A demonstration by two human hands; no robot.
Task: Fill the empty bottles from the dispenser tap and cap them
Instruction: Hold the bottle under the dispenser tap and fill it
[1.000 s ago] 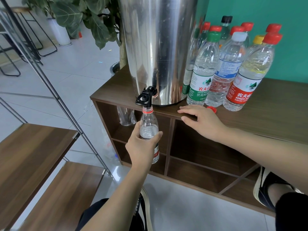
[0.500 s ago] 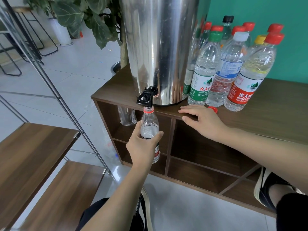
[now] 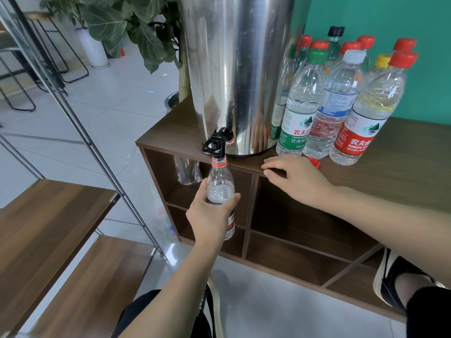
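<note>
A tall steel dispenser stands on the wooden cabinet top, its black tap hanging over the front edge. My left hand grips a clear uncapped bottle upright, its red neck ring right under the tap. Water fills the bottle up to about its shoulder. My right hand rests flat on the cabinet's front edge, fingers straight, holding nothing. A loose red cap lies just behind that hand.
Several capped bottles with red, green, white, yellow and black caps stand to the right of the dispenser. Open cabinet shelves lie below. A clear plastic bag hangs under the top. Wooden steps with a metal rail are at left, a potted plant behind.
The water level in the bottle has risen slightly. Both hands stay where they were.
</note>
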